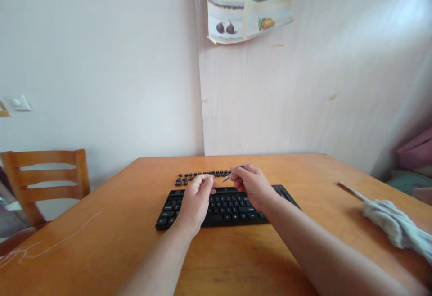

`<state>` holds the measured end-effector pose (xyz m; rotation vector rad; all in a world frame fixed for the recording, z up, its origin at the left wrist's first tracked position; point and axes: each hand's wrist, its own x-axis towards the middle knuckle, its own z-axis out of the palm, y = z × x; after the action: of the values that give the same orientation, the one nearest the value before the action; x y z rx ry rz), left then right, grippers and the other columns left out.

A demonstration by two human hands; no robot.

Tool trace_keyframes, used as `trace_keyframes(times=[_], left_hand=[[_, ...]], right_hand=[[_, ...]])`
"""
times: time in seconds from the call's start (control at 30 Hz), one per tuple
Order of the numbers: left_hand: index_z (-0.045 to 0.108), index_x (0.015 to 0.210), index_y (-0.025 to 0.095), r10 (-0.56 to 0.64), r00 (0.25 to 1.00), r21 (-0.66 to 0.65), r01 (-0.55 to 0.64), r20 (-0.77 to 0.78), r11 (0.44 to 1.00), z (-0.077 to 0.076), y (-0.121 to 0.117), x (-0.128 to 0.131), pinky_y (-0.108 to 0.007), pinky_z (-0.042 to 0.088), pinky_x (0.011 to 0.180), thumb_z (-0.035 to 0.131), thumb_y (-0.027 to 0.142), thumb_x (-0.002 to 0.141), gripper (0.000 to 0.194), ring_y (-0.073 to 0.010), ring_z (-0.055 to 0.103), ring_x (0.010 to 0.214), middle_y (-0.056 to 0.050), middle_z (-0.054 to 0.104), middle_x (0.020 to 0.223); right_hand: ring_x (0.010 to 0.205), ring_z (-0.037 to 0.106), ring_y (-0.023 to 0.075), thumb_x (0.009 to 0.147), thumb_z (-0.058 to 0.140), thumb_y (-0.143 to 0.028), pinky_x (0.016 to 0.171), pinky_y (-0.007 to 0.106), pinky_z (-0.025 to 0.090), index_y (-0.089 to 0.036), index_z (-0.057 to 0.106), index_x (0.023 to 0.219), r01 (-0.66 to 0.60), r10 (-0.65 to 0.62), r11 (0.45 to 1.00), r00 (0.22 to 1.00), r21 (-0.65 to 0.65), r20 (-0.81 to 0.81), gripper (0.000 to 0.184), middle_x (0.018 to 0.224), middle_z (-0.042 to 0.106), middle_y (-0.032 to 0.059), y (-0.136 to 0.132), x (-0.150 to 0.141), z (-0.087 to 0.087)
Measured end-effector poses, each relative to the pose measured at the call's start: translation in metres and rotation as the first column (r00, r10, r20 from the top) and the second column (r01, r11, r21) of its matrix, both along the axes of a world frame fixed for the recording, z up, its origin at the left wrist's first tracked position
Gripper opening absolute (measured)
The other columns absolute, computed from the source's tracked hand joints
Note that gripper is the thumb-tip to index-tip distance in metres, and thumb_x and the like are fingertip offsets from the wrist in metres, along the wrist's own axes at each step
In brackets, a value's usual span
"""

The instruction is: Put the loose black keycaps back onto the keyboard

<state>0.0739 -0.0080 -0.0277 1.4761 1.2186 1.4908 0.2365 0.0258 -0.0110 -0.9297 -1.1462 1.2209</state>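
Note:
A black keyboard point(232, 206) lies on the wooden table in front of me, with some keycaps off along its upper rows. Above its left half is my left hand point(199, 197), thumb and index finger pinched together; whatever may be between them is too small to make out. My right hand point(251, 183) is over the keyboard's right half, closed around thin metal tweezers point(228, 177). Their tip points left toward my left fingertips, a small gap apart. Behind the keyboard, several loose black keycaps point(185, 179) sit in rows, partly hidden by my hands.
The wooden table point(128, 206) reaches back to the wall. On its right lie a grey cloth point(388, 219) and a thin stick point(353, 191). Pale string point(67, 237) trails over the left side, near a wooden chair point(50, 177). Fruit pictures point(249, 8) hang on the wall.

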Motion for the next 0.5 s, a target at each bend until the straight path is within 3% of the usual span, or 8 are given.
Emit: trace_keyframes(times=[0.1, 0.23, 0.33, 0.5], left_hand=[[0.066, 0.088, 0.02, 0.048, 0.948, 0.123, -0.01, -0.315, 0.992, -0.007, -0.005, 0.003, -0.033, 0.045, 0.076, 0.051, 0.047, 0.086, 0.031, -0.0207, 0.062, 0.081, -0.006, 0.068, 0.085], [0.067, 0.094, 0.021, 0.115, 0.721, 0.265, 0.098, -0.683, 0.959, -0.015, -0.015, 0.011, -0.041, 0.041, 0.086, 0.052, 0.043, 0.087, 0.028, -0.0266, 0.059, 0.096, -0.01, 0.067, 0.097], [0.065, 0.105, 0.021, 0.166, 0.626, 0.287, 0.098, -0.762, 0.953, -0.016, -0.02, 0.015, -0.046, 0.038, 0.089, 0.051, 0.05, 0.086, 0.038, -0.0304, 0.057, 0.101, -0.013, 0.066, 0.102], [0.063, 0.112, 0.019, 0.153, 0.577, 0.267, 0.118, -0.802, 0.956, -0.017, -0.026, 0.016, -0.053, 0.032, 0.097, 0.05, 0.063, 0.081, 0.056, -0.0338, 0.054, 0.106, -0.016, 0.064, 0.108]], right_hand=[[0.045, 0.05, 0.0081, 0.074, 0.068, -0.04, 0.04, 0.02, 0.034, -0.016, 0.057, 0.075, 0.073, -0.075, 0.997, 0.996, 0.031, 0.056, 0.027, 0.062, 0.061, 0.0011, 0.004, 0.015, 0.003], [0.047, 0.051, 0.0083, 0.074, 0.068, -0.041, 0.042, 0.02, 0.035, -0.016, 0.056, 0.075, 0.129, -0.132, 0.991, 0.984, 0.037, 0.117, 0.027, 0.061, 0.061, 0.0006, 0.007, 0.027, 0.005], [0.046, 0.049, 0.0076, 0.074, 0.069, -0.041, 0.042, 0.02, 0.035, -0.017, 0.055, 0.075, 0.146, -0.151, 0.988, 0.979, 0.049, 0.135, 0.029, 0.06, 0.058, -0.0011, 0.009, 0.032, 0.006], [0.044, 0.048, 0.008, 0.073, 0.069, -0.042, 0.041, 0.02, 0.034, -0.016, 0.056, 0.074, 0.174, -0.186, 0.982, 0.951, 0.072, 0.246, 0.029, 0.058, 0.057, -0.0004, 0.013, 0.038, 0.007]])
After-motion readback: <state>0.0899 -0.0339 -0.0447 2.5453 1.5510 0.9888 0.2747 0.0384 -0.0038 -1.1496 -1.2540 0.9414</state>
